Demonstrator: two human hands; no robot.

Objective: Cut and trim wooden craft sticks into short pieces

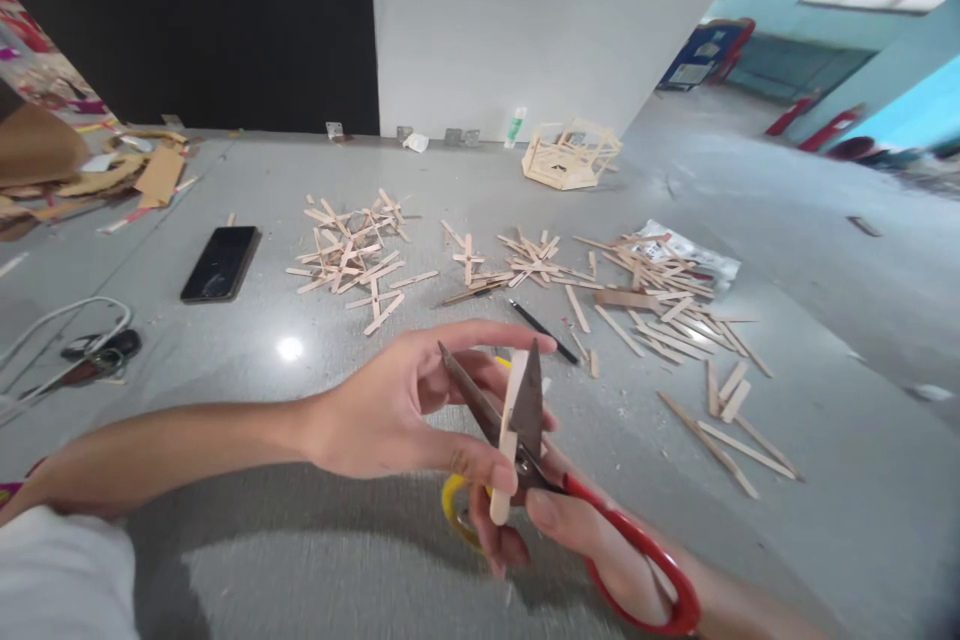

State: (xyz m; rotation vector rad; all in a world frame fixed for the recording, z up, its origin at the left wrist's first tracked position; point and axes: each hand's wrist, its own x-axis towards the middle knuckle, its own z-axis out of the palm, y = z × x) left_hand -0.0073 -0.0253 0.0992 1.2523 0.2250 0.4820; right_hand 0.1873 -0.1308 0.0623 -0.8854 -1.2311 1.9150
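Note:
My left hand pinches a flat wooden craft stick between the thumb and the fingers. The stick points up and away from me, between the spread blades of a pair of scissors. One scissor handle is red, the other yellow. My right hand is closed around these handles, with its thumb by the red loop and fingers by the yellow one. Part of the stick is hidden behind a blade.
Loose craft sticks lie in a left pile and a right pile. A black pen-like tool rests between them and my hands. Farther back stands a small stick-built frame. At left are a phone and a white cable.

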